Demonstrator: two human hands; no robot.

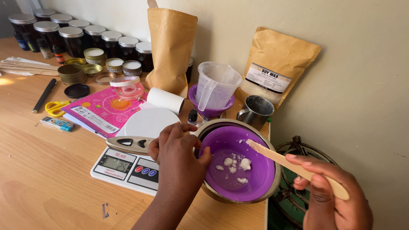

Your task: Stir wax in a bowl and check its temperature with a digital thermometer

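A purple bowl point(251, 179) sits inside a steel pot point(221, 197) at the right end of the wooden table. A few white wax lumps point(238, 165) lie on the bowl's bottom. My left hand point(179, 155) grips the near left rim of the bowl, fingers curled over it. My right hand point(330, 200) holds a flat wooden stick point(281, 159) by its lower end, its tip resting against the bowl's far rim above the lumps.
A white digital scale point(128, 164) stands left of the pot. Behind are a clear measuring jug point(215, 85) in a purple bowl, a steel cup point(256, 111), two brown paper pouches point(275, 64), dark jars point(72, 38), tins, a pink booklet point(100, 108), yellow scissors point(55, 108) and a pen.
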